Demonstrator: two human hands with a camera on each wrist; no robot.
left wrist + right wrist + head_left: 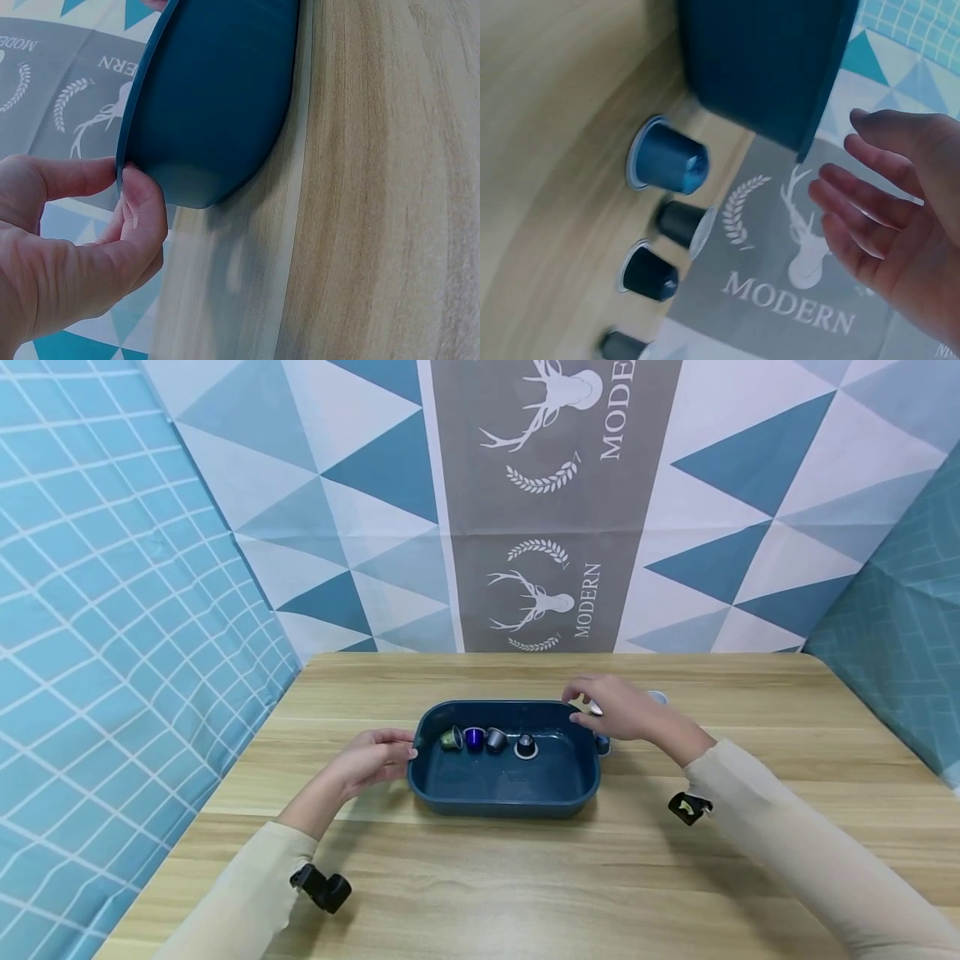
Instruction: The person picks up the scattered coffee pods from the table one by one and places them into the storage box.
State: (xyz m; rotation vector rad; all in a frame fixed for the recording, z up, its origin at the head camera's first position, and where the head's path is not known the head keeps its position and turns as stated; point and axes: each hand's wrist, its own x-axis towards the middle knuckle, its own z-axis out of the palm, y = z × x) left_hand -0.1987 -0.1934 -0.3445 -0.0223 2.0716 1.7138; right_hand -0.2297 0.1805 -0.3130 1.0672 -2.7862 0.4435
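In the head view, a dark blue rectangular tub (495,810) stands on the wooden table. My left hand (371,758) pinches its left rim; in the left wrist view the thumb and fingers (139,214) grip either side of that edge. My right hand (618,708) hovers by the tub's right rim, fingers loosely bent and holding nothing. Inside the tub lie a green coffee capsule (452,739), a blue capsule (474,739) and a grey capsule (496,740) in a row, and a dark capsule with a silver top (526,746) standing rim down.
Several more capsules stand or lie right of the tub. The right wrist view shows a blue capsule (671,157), a dark grey capsule (682,223) and a black capsule (649,271) among them. A patterned cloth backdrop (540,527) rises behind the table's far edge.
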